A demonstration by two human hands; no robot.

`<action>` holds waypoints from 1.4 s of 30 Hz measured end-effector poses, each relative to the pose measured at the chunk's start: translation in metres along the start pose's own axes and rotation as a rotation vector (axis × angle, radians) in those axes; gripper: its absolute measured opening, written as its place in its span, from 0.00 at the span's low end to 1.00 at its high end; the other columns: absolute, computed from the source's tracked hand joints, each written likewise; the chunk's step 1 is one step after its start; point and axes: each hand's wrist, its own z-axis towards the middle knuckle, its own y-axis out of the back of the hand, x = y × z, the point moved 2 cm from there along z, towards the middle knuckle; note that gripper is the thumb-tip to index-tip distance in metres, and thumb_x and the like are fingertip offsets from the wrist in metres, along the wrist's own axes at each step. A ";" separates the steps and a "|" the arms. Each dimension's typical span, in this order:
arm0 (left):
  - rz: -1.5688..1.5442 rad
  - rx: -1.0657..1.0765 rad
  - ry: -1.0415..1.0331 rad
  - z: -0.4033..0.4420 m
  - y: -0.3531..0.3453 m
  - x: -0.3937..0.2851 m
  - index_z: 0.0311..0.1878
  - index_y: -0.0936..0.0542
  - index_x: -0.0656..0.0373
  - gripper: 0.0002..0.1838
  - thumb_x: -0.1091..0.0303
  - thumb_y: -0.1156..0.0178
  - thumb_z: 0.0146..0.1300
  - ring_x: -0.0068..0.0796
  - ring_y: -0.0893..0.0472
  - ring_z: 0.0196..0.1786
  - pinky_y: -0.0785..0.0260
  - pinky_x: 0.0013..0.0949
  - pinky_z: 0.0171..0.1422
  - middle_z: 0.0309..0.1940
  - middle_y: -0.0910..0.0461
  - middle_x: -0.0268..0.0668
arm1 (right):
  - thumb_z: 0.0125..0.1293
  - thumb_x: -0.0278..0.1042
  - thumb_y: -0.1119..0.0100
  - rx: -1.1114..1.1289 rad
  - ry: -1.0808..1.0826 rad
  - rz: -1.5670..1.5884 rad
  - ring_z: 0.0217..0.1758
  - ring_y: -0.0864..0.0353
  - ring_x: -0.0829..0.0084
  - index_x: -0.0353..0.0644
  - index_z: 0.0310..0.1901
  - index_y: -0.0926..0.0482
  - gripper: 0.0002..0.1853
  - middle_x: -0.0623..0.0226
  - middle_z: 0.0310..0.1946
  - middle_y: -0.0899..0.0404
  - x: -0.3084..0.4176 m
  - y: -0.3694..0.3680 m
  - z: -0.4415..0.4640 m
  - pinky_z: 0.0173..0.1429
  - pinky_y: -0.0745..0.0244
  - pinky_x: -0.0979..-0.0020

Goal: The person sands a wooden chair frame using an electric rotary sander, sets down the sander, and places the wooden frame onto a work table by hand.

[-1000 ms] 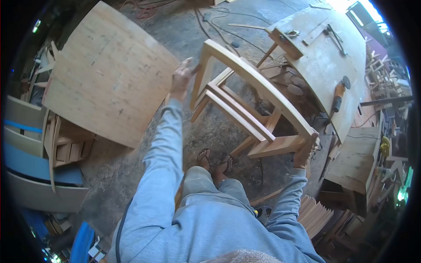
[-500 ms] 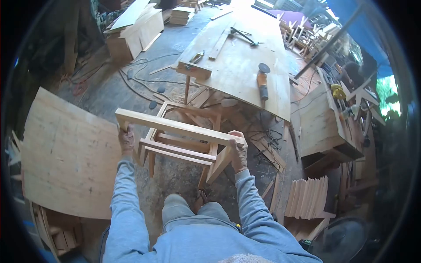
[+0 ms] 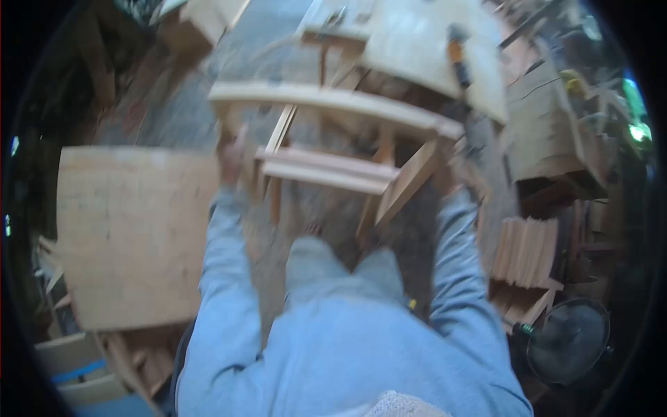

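Observation:
A pale wooden chair frame (image 3: 333,103) is held out in front of my body, its long top rail running across the view. My left hand (image 3: 231,154) grips the frame at its left end, below the rail. At the right end my right hand (image 3: 448,167) holds the corner where the rail meets a slanted side piece. Motion blurs both hands, and the fingers are partly hidden by the wood. Two parallel slats cross the frame lower down, with legs beneath them.
A flat wooden panel (image 3: 139,236) lies at the left. A worktable (image 3: 431,52) with an orange power tool (image 3: 456,57) stands ahead. At the right are a wooden box (image 3: 545,128), stacked wood pieces (image 3: 526,251) and a round fan (image 3: 568,340).
Across the frames the chair frame turned from steeply slanted to nearly level, then shifted up and right in view. Both hands kept hold of it, and the camera view swung.

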 end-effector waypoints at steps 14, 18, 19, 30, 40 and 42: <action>-1.019 -0.355 1.412 -0.166 -0.066 0.159 0.79 0.33 0.64 0.55 0.23 0.40 0.68 0.47 0.23 0.71 0.31 0.53 0.78 0.68 0.23 0.49 | 0.70 0.52 0.23 -0.009 0.158 -0.472 0.46 0.17 0.78 0.37 0.52 0.16 0.24 0.68 0.43 0.15 0.040 -0.113 0.020 0.50 0.20 0.71; -1.174 -0.481 1.272 -0.139 -0.098 0.166 0.76 0.27 0.43 0.47 0.19 0.41 0.64 0.41 0.27 0.72 0.37 0.58 0.80 0.71 0.24 0.38 | 0.67 0.50 0.20 0.086 0.128 -0.525 0.47 0.18 0.81 0.36 0.47 0.16 0.24 0.70 0.43 0.16 0.066 -0.158 -0.004 0.51 0.21 0.74; -1.125 -0.561 1.207 -0.131 -0.103 0.147 0.79 0.29 0.42 0.49 0.18 0.42 0.65 0.42 0.28 0.76 0.37 0.58 0.81 0.73 0.23 0.40 | 0.65 0.51 0.19 0.095 0.055 -0.503 0.45 0.18 0.82 0.35 0.47 0.16 0.25 0.70 0.42 0.15 0.071 -0.173 -0.011 0.49 0.21 0.74; -0.859 -0.287 0.925 -0.138 -0.098 0.241 0.68 0.22 0.47 0.37 0.32 0.32 0.66 0.40 0.18 0.64 0.25 0.52 0.72 0.62 0.18 0.35 | 0.59 0.45 0.12 0.024 0.133 -0.365 0.40 0.15 0.84 0.39 0.45 0.20 0.26 0.71 0.36 0.12 0.069 -0.210 -0.006 0.42 0.17 0.77; -1.366 -0.082 1.228 -0.201 -0.041 0.097 0.62 0.16 0.45 0.31 0.46 0.23 0.57 0.39 0.18 0.65 0.27 0.59 0.75 0.60 0.14 0.34 | 0.50 0.43 0.07 0.055 0.322 -0.455 0.38 0.13 0.80 0.36 0.45 0.14 0.28 0.69 0.37 0.11 0.181 -0.178 -0.035 0.40 0.17 0.76; -1.369 0.000 1.249 -0.207 -0.037 0.061 0.65 0.17 0.46 0.34 0.49 0.21 0.54 0.42 0.20 0.68 0.30 0.63 0.76 0.63 0.15 0.35 | 0.53 0.51 0.10 0.025 0.401 -0.637 0.40 0.13 0.78 0.34 0.45 0.14 0.31 0.68 0.39 0.13 0.203 -0.165 -0.045 0.42 0.17 0.73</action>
